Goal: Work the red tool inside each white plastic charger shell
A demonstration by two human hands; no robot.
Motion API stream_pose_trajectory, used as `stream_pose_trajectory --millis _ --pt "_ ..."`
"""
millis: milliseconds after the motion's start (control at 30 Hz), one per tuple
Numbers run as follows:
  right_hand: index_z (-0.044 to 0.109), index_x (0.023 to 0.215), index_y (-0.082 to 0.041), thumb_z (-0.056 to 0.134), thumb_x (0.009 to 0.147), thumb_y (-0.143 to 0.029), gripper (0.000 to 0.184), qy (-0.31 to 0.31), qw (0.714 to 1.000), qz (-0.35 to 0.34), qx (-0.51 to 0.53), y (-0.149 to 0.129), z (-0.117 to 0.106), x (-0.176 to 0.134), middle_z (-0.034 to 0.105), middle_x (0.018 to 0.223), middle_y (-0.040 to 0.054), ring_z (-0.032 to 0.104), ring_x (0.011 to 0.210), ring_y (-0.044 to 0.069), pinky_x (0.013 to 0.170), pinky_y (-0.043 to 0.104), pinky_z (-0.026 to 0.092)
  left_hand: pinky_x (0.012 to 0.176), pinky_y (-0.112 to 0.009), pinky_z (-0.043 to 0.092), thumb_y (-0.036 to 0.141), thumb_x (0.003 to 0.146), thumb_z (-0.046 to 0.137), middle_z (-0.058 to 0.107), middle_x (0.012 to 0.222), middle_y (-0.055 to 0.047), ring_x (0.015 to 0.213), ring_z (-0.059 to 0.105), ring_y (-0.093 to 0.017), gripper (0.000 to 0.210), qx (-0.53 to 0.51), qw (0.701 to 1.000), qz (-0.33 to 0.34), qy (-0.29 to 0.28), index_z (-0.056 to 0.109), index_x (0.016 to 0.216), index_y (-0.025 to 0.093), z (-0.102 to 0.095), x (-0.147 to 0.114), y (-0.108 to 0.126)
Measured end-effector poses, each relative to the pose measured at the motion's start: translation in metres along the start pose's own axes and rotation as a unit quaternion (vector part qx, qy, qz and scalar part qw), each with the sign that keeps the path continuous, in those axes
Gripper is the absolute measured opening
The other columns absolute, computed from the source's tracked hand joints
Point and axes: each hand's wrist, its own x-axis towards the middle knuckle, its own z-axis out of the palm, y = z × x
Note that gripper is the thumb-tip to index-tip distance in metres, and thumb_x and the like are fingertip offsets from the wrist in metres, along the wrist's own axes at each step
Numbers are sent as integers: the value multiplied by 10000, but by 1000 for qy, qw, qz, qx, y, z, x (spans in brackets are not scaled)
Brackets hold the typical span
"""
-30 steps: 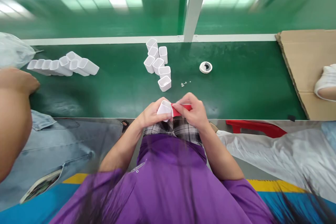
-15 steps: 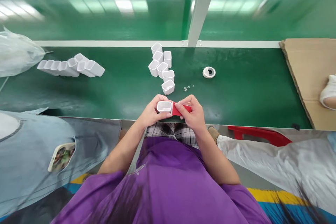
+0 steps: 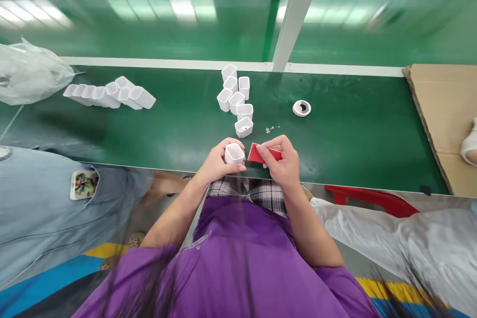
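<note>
My left hand (image 3: 218,163) is wrapped round a small white plastic cup (image 3: 234,153), its open mouth turned up towards me. Between thumb and fingers, my right hand (image 3: 283,163) grips a flat red piece (image 3: 255,153) with a pale edge. A narrow gap separates the red piece from the held cup. Just beyond my hands, another white cup (image 3: 244,128) stands on the green table with small dark specks inside. Several more white cups (image 3: 236,102) cluster behind it. Tiny white scraps (image 3: 269,129) lie to its right.
A roll of white tape (image 3: 301,108) rests right of centre. Several white cups (image 3: 108,97) form a row at left, beside a clear plastic bag (image 3: 32,73). Cardboard (image 3: 443,109) covers the table's right end, with a co-worker's hand at its edge. People sit on both sides.
The red piece has come away from the held cup's side, moving right with my right hand. My left hand has tilted the cup. The camera view has shifted slightly.
</note>
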Motion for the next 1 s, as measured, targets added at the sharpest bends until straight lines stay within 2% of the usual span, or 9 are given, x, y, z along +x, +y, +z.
stream_pose_trajectory --millis 67,167,333,467,600,700,800,933,1000 --pt "532 805 -188 634 855 -436 273 6 1000 -16 -11 -5 -4 2 614 613 -18 556 492 103 512 223 425 656 -238 469 382 629 816 633 809 -30 699 594 -131 555 26 999 -7 -21 562 1058 139 0 -1 4" --pt "565 819 -193 637 858 -426 247 -1 998 -46 -33 -13 -1 0 649 697 2 595 556 115 522 223 427 689 -236 454 325 656 771 626 902 -32 750 570 -124 543 108 994 14 -10 561 1126 151 1 -1 7" --pt "619 789 -193 632 874 -365 193 -85 983 -114 -117 -8 8 -1 662 696 -5 566 539 106 539 222 406 575 -211 380 302 608 724 555 762 16 623 467 -92 390 178 984 -8 3 519 905 155 2 -1 7" --pt "597 787 -194 633 871 -376 204 -8 993 -74 -94 -2 3 2 674 730 6 611 606 120 570 223 435 566 -205 367 260 620 668 525 740 25 611 452 -86 324 180 984 -16 -11 502 879 158 3 -1 11" --pt "612 781 -194 632 863 -401 224 -59 991 -88 -76 -3 5 1 667 710 -1 607 588 112 556 216 439 552 -201 360 259 601 668 519 727 27 603 449 -85 323 181 983 -15 -21 488 849 158 3 0 14" --pt "593 765 -190 616 872 -396 233 -21 994 -68 -84 -5 6 2 669 709 0 608 590 111 557 216 439 542 -196 351 224 598 622 505 709 32 589 431 -78 286 183 983 -12 -21 490 841 155 3 -1 13" --pt "605 774 -192 628 859 -412 237 -56 991 -74 -91 -9 1 4 666 719 10 607 602 120 572 225 448 513 -192 319 220 575 606 486 666 46 552 401 -69 286 182 983 -12 -34 486 827 157 3 -3 13" --pt "591 764 -195 630 865 -415 245 -31 995 -62 -66 -13 -6 6 650 704 6 589 589 114 564 221 442 535 -191 327 197 570 597 500 676 44 571 412 -70 269 205 978 -7 -39 482 809 157 3 -4 12" --pt "601 769 -196 626 864 -428 252 -84 991 -74 -67 -12 -5 6 645 690 0 569 564 103 551 214 430 533 -188 323 206 564 614 506 678 46 574 415 -71 287 209 976 -10 -55 475 811 159 3 -4 11"
